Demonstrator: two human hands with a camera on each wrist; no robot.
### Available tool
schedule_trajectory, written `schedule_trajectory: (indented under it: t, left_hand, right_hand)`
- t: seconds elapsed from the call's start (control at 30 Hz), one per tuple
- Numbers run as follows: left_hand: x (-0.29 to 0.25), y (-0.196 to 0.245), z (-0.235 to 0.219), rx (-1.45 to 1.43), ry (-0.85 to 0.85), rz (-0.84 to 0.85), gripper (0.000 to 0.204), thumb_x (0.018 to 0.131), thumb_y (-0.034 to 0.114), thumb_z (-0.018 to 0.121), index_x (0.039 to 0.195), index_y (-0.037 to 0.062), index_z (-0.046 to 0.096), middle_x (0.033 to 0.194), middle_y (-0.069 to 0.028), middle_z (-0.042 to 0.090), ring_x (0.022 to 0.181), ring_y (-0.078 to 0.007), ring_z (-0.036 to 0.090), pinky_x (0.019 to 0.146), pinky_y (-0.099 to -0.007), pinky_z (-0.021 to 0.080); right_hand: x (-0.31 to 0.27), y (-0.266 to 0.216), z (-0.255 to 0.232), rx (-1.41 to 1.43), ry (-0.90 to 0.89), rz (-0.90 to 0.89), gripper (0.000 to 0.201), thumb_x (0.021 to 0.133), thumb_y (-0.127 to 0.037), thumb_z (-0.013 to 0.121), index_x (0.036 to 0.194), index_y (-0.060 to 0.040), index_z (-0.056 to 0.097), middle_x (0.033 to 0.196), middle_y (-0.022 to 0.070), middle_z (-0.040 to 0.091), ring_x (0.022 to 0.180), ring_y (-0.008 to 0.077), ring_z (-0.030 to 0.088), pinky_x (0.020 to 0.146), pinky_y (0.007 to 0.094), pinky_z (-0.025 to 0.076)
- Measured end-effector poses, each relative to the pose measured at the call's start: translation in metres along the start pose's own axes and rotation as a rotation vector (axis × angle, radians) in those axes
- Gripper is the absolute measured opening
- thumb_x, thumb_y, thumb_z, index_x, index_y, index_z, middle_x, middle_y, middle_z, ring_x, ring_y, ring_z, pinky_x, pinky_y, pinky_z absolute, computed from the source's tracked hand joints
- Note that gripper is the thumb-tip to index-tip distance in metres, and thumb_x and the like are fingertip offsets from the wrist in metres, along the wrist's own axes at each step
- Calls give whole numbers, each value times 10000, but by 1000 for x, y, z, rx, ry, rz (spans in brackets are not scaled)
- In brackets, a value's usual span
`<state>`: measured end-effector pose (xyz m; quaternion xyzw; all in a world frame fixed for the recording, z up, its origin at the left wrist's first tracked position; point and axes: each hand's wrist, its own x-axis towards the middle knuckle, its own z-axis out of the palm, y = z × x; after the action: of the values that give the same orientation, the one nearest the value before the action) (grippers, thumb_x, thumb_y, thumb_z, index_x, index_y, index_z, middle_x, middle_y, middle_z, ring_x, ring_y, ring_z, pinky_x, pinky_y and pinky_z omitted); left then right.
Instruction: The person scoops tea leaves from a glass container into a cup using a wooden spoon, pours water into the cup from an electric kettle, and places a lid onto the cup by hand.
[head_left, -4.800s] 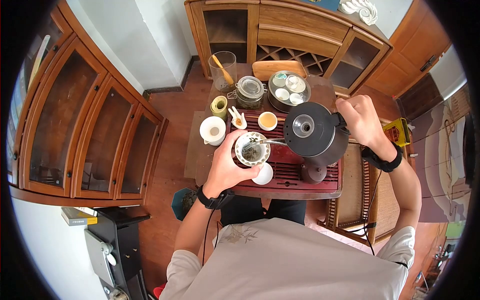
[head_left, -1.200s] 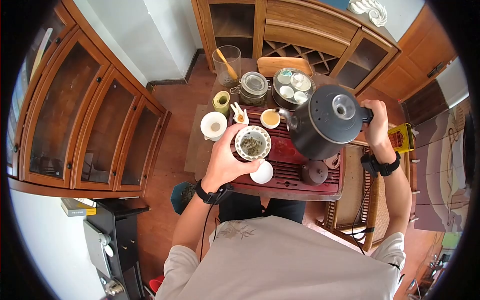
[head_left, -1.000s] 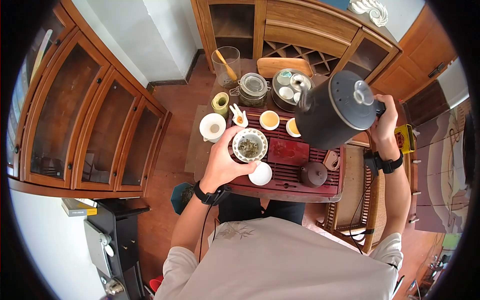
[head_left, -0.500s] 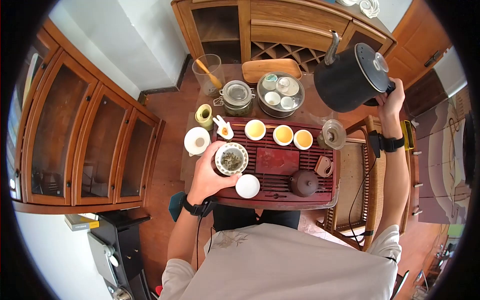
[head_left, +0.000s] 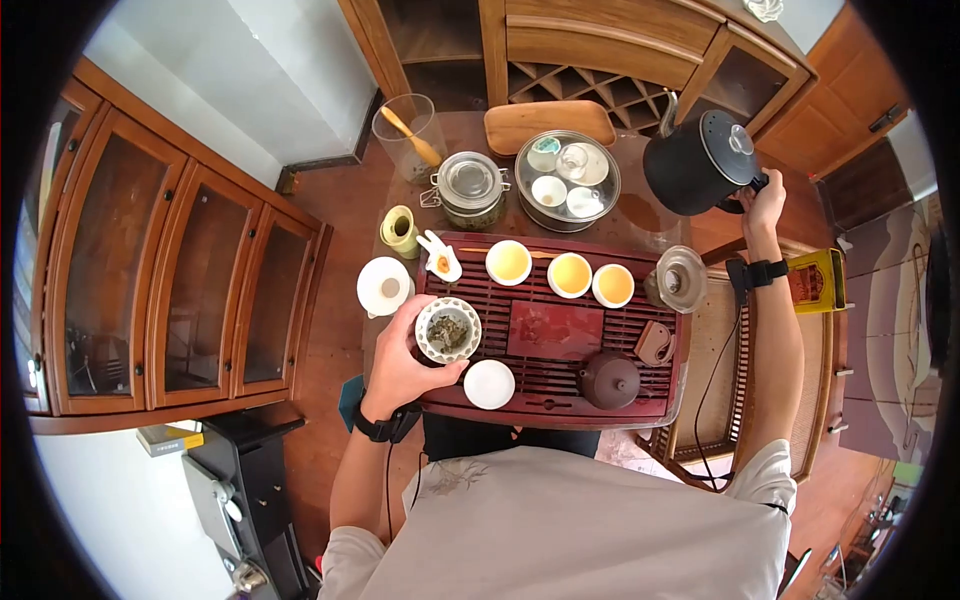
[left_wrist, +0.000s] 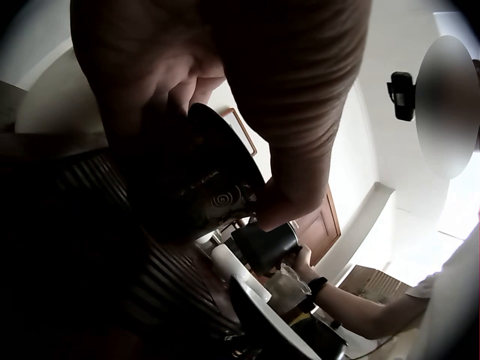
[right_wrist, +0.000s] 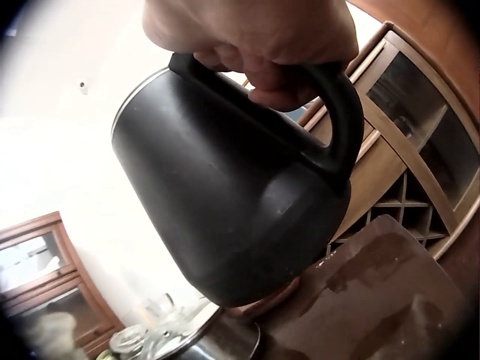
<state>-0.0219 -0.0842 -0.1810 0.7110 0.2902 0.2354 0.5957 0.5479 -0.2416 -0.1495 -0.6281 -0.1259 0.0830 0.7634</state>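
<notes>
Item 1, kettle (head_left: pixel 697 162): black, lidded, upright, held at the far right of the bench (head_left: pixel 640 215), just above its surface, beside the metal bowl (head_left: pixel 567 181). I read my right hand (head_left: pixel 763 203) as closed round the handle, fingers (right_wrist: pixel 281 90) curled through the loop; the right wrist view confirms the grip.

Item 2, patterned cup (head_left: pixel 448 331): wet tea leaves inside, on the near left corner of the tea tray (head_left: pixel 545 330). My left hand (head_left: pixel 403 358) grips it from the left side, thumb and fingers wrapped about its rim.

Item 3, white lid (head_left: pixel 490 384): lying on the tray just right of the left hand, near edge.

Item 4, three filled cups (head_left: pixel 570 274): in a row along the tray's far edge, amber liquid in each.

Item 5, brown teapot (head_left: pixel 609 379): near right of the tray.

Item 6, glass pitcher (head_left: pixel 679 279): at the tray's right far corner.

Item 7, glass jar (head_left: pixel 467 187): clip lid, far of the tray, left of the metal bowl, which holds small cups.

Item 8, white strainer cup (head_left: pixel 384 286): left of the tray on the bench.
</notes>
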Motion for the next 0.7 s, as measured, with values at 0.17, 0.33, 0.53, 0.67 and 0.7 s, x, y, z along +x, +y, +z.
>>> schedule_trajectory:
  t: [0.17,0.33,0.53,0.67,0.7]
  left_hand:
    - [2,-8,-1,13,-12,18,844,711,38,935,1440,13,509,1313,-83,647,1218,-159,642,1079,-353,538]
    - [4,-6,-2,-12,-21,5,858,706,34,940,1447,12,507,1326,-79,638,1235,-161,634,1091,-356,524]
    - [4,-4,-3,-23,-27,-34,908,676,-6,935,1463,-7,484,1348,-87,622,1264,-163,613,1122,-360,497]
    - [2,3,-4,27,-1,-57,906,669,17,944,1459,-3,501,1343,-83,628,1256,-162,621,1113,-358,503]
    - [1,3,-5,29,1,-60,906,669,17,944,1459,-3,501,1343,-83,628,1256,-162,621,1113,-358,503]
  right_hand:
    - [5,22,3,-2,-20,59,449,1043,-283,467,621,-131,457,528,5,425,431,158,411,488,303,393]
    - [17,50,-1,-7,-32,82,427,1043,-279,453,651,-114,494,532,7,432,435,153,415,476,297,371]
    - [30,76,-11,-5,-58,100,393,1050,-246,456,746,-34,586,548,37,475,464,163,468,514,309,424]
    - [33,87,-15,-14,-116,89,420,1056,-247,449,688,-68,541,553,37,485,459,161,465,497,306,407]
    - [31,86,-12,-23,-110,79,427,1057,-250,447,674,-78,526,553,36,484,456,160,459,491,305,400]
